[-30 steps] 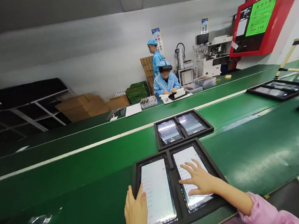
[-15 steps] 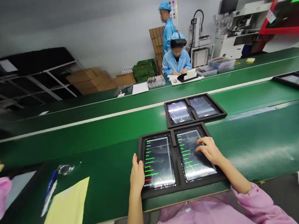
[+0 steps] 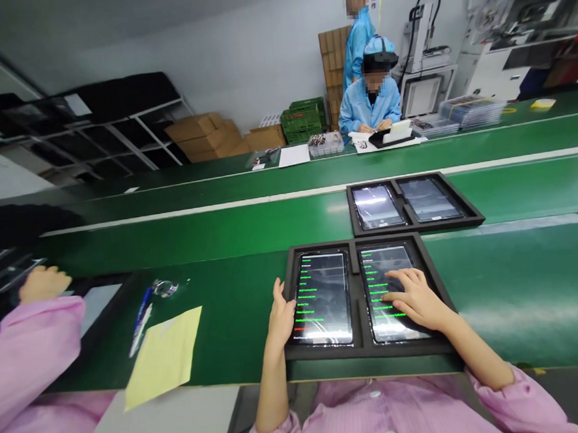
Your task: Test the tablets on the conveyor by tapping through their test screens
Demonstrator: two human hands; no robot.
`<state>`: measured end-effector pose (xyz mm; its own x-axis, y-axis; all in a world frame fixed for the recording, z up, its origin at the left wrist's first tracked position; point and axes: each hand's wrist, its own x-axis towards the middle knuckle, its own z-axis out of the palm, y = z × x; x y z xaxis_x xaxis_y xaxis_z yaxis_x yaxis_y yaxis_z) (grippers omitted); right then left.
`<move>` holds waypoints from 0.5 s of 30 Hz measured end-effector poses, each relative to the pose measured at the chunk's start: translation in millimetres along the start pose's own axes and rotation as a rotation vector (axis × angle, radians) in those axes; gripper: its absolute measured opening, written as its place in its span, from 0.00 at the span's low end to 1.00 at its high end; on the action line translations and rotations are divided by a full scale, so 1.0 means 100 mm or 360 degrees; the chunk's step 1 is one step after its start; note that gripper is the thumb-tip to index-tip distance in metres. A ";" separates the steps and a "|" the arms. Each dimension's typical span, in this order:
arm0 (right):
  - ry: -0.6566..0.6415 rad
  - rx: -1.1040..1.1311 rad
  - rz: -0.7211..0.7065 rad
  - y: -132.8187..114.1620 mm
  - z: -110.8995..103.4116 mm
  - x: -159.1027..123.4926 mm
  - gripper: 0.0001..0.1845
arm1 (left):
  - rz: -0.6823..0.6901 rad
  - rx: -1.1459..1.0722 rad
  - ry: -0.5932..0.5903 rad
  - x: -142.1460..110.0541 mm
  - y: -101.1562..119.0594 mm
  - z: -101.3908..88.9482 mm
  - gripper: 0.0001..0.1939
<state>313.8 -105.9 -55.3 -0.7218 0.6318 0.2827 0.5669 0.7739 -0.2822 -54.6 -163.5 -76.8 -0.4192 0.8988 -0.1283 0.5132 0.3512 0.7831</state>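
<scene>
If you look straight down, what is the right hand (image 3: 416, 298) doing?

Its fingers (image 3: 400, 277) are spread apart, with the tips on the right tablet (image 3: 389, 289), whose dark screen lists green text.

And the left hand (image 3: 280, 315)?

Its fingers lie close together at the left edge of the left tablet (image 3: 323, 299). Whether they clamp it, I cannot tell.

How do the tablets lie?

Flat, side by side in a black tray (image 3: 370, 349), long axes pointing across the green conveyor belt (image 3: 518, 281), away from the person.

What's around them?

To the left are yellow paper (image 3: 163, 358), a blue pen (image 3: 142, 330) and a neighbour's hand (image 3: 43, 284) from a pink sleeve. Ahead, a second tray (image 3: 417, 225) holds 2 tablets. Beyond, a seated worker (image 3: 368, 110) and a standing worker (image 3: 359, 42) wear blue.
</scene>
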 end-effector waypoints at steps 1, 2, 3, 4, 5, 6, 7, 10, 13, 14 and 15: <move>0.0007 -0.0002 0.0011 0.00 0.00 0.00 0.24 | 0.0014 -0.0009 0.0001 0.00 -0.02 0.00 0.40; 0.0012 -0.0005 0.0016 0.00 0.00 0.00 0.24 | 0.0028 -0.0013 0.0002 0.00 -0.03 0.00 0.40; 0.0020 -0.0007 0.0016 0.01 0.00 0.00 0.24 | 0.0043 -0.0012 0.0001 0.00 -0.04 0.01 0.40; 0.0028 -0.0008 0.0012 0.01 0.00 0.00 0.25 | 0.0058 -0.0009 -0.0001 0.00 -0.05 0.01 0.41; 0.0035 -0.0007 0.0005 0.01 0.01 0.00 0.25 | 0.0073 -0.0002 -0.0005 0.00 -0.06 0.02 0.41; 0.0043 -0.0007 0.0000 0.01 0.01 0.00 0.25 | 0.0085 0.0006 -0.0006 0.00 -0.06 0.02 0.41; 0.0051 -0.0007 -0.0004 0.02 0.02 -0.01 0.25 | 0.0094 0.0014 -0.0004 0.00 -0.06 0.02 0.40; 0.0048 -0.0011 -0.0004 0.04 0.03 -0.01 0.26 | 0.0097 0.0042 0.0007 0.00 -0.07 0.03 0.39; 0.0034 -0.0015 0.0003 0.05 0.03 -0.02 0.25 | 0.0122 0.0072 0.0023 -0.01 -0.08 0.05 0.36; 0.0028 -0.0019 0.0004 0.05 0.03 -0.02 0.25 | 0.0149 0.0093 0.0031 -0.01 -0.07 0.06 0.36; 0.0023 -0.0025 0.0008 0.04 0.03 -0.01 0.25 | 0.0187 0.0127 0.0041 -0.02 -0.07 0.07 0.37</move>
<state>315.9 -103.5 -59.7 -0.7133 0.6360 0.2944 0.5768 0.7714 -0.2690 -52.0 -166.1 -86.3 -0.3711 0.9283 -0.0221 0.6175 0.2645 0.7408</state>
